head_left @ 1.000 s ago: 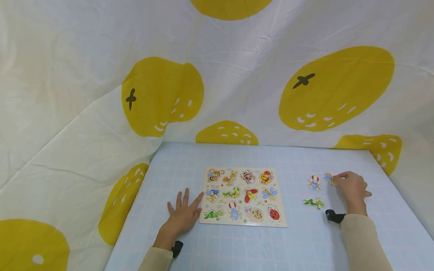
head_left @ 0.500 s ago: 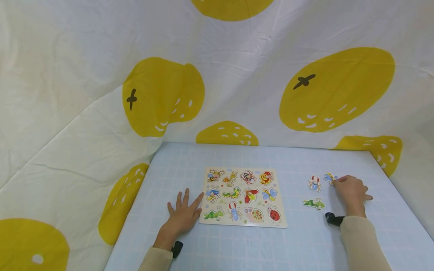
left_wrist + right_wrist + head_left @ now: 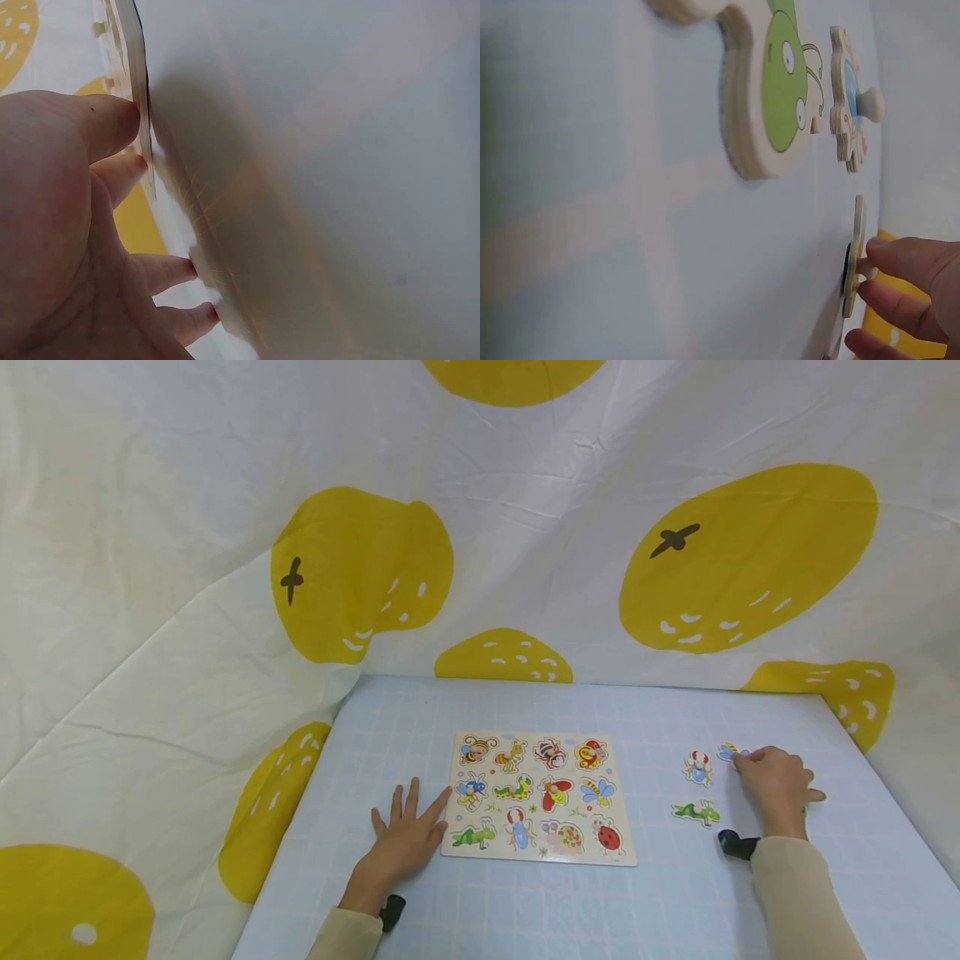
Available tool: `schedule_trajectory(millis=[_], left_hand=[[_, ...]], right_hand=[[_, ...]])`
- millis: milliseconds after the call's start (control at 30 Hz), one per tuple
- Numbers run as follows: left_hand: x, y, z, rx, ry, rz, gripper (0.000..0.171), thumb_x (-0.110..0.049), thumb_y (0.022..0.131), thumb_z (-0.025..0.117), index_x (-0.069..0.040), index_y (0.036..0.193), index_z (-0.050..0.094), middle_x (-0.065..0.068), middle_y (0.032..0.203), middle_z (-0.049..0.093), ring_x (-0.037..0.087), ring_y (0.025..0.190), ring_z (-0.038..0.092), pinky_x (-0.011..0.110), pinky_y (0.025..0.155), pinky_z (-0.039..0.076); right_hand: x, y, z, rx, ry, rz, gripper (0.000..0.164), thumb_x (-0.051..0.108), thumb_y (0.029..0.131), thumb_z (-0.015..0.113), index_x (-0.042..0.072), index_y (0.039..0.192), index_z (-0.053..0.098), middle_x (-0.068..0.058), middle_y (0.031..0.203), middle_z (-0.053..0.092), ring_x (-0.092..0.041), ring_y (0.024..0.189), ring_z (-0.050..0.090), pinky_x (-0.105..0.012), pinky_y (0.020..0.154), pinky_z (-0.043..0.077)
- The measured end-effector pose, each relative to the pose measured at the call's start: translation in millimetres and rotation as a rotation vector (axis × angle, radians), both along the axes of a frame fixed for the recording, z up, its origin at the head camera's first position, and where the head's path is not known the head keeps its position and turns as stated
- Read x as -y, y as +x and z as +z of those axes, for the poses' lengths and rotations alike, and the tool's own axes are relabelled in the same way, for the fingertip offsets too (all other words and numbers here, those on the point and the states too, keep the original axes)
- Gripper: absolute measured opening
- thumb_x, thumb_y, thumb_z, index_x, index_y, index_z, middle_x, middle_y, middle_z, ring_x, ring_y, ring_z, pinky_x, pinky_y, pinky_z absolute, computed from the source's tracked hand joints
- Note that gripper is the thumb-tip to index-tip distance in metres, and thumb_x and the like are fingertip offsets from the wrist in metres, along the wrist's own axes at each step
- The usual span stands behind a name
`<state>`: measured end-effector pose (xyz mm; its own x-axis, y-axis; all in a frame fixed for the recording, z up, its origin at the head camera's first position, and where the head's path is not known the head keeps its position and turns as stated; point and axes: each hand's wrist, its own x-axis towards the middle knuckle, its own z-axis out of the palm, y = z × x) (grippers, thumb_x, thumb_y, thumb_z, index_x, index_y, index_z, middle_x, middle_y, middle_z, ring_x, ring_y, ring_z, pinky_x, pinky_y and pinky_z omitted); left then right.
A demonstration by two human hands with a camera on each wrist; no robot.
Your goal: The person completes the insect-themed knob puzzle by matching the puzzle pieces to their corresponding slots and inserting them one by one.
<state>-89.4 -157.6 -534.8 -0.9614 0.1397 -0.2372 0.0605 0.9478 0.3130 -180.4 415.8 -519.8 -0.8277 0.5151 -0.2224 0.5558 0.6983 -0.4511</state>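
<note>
My right hand (image 3: 775, 787) pinches the small knob of a blue-winged, yellow-striped insect puzzle piece (image 3: 726, 751) at the right of the table. In the right wrist view, thumb and finger meet at that knob, and the wooden piece (image 3: 853, 262) sits close over the cloth. To its left lies a red-and-blue beetle piece (image 3: 698, 768), with a green grasshopper piece (image 3: 696, 812) in front. My left hand (image 3: 405, 843) lies with fingers spread, thumb and index right at the left edge of the puzzle board (image 3: 487, 853). The left wrist view shows that board edge (image 3: 138, 67) beside the thumb.
The table (image 3: 525, 910) wears a pale blue checked cloth. A white curtain (image 3: 525, 543) with yellow fruit prints hangs behind it and along the left side. A bit of something green shows beside my right wrist, mostly hidden by it.
The right hand has shifted only slightly at the insect piece, its fingers staying at the knob. My left hand and the board have stayed in place.
</note>
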Motion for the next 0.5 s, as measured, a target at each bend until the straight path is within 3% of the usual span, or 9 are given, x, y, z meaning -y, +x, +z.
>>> schedule_trajectory(millis=[267,500], left_hand=[[-0.1,0.6,0.9,-0.008,-0.004,-0.005,0.055,-0.039,0.105,0.05,-0.034,0.157,0.033,0.023,0.165,0.006,0.05,0.148,-0.003,0.08,0.103,-0.002],[-1.0,0.7,2.4,-0.006,0.003,-0.003,0.056,-0.038,0.104,0.05,-0.033,0.157,0.034,0.023,0.165,0.006,0.05,0.148,-0.003,0.08,0.103,-0.002]], right_hand=[[0.7,-2.6,-0.8,0.011,0.028,0.009,0.042,0.027,0.099,0.058,-0.012,0.115,0.057,-0.037,0.112,0.043,-0.062,0.112,0.032,-0.083,0.099,0.006],[0.8,-6.8,-2.4,0.021,0.093,0.038,0.034,0.021,0.098,0.056,-0.012,0.105,0.06,-0.037,0.107,0.041,-0.063,0.112,0.031,-0.083,0.099,0.009]])
